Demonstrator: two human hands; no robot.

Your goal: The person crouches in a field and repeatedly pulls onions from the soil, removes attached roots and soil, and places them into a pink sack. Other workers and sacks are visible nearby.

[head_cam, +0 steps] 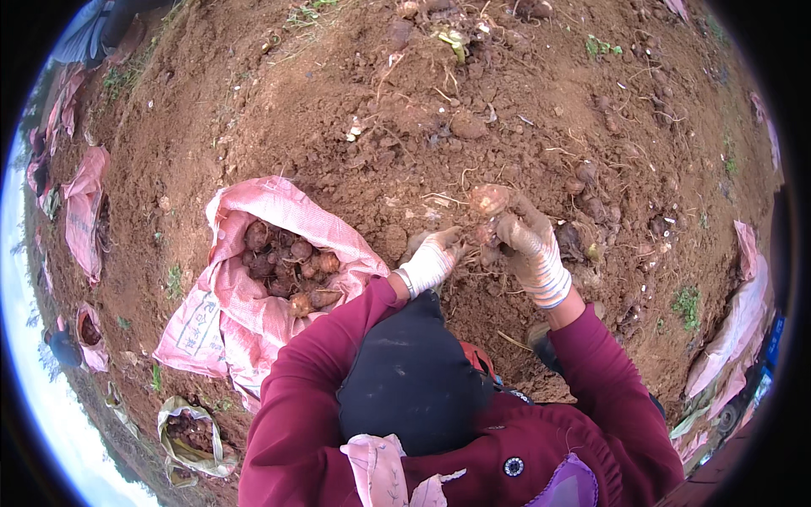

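Note:
My right hand, in a soiled white knit glove, grips a clump of taro-like corms caked with soil and trailing roots. A paler corm juts out at the top of the clump, by the fingertips. On the clump's other side is my left hand, gloved too, its fingers curled close to the roots; whether they grip it I cannot tell. Left of my hands a pink woven sack lies with its mouth rolled back. Several brown corms fill its opening.
Loose brown soil stretches around me. More corms lie in the dirt on the right. A pale sack with contents stands at lower left, and pink sacks lie along both sides. Another person is at top left.

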